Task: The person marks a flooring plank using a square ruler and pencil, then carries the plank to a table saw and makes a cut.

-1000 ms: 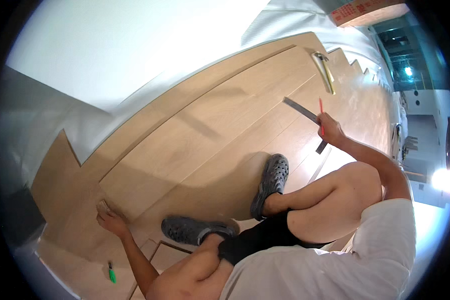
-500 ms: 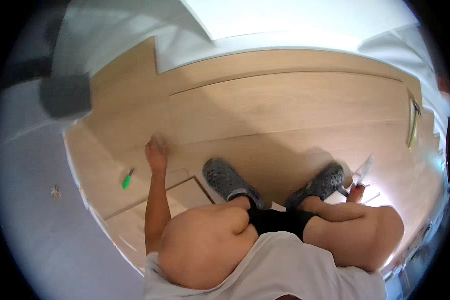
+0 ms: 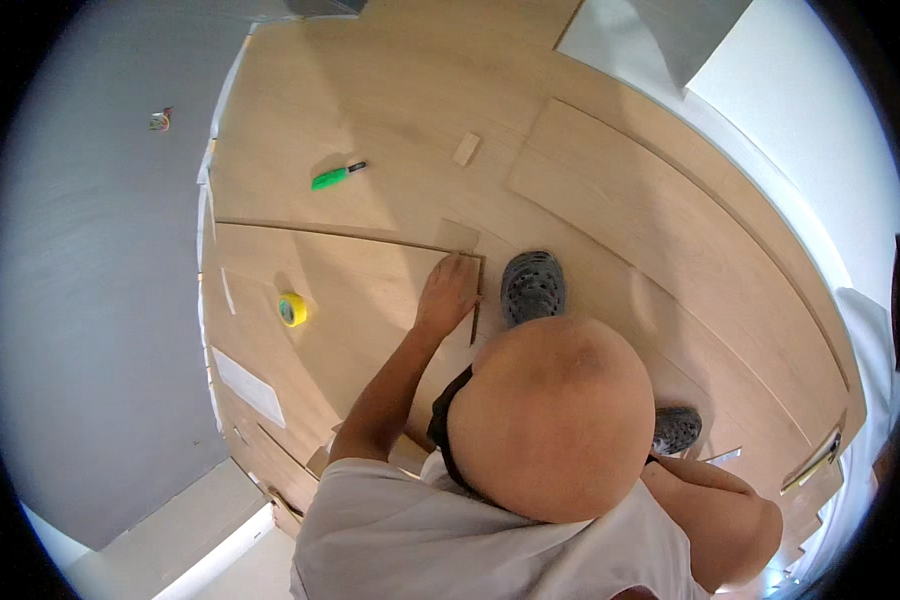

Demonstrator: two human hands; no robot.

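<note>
My left hand [image 3: 448, 298] grips the corner of a wood-look board [image 3: 370, 265] on the floor, fingers over its edge. My right hand is out of view, hidden beyond my knee. A small pale wood block [image 3: 466, 149] lies above my left hand. A green-handled knife [image 3: 331, 178] lies up and left of it, and a yellow tape roll [image 3: 292, 310] rests on the board to the left. My grey perforated clogs [image 3: 533, 285] are on the floor to the right of the hand, partly behind my bare knee.
A grey wall [image 3: 100, 300] with exposed wires [image 3: 160, 119] runs down the left. Long floor planks [image 3: 670, 260] extend to the right, bordered by white sheeting [image 3: 860, 340]. A hammer [image 3: 820, 458] lies at the lower right; a white strip [image 3: 248, 385] lies at the left.
My view has swung leftward. My left hand has released the small block and moved onto the board's corner. My right hand, earlier holding a ruler and red pencil, has left view.
</note>
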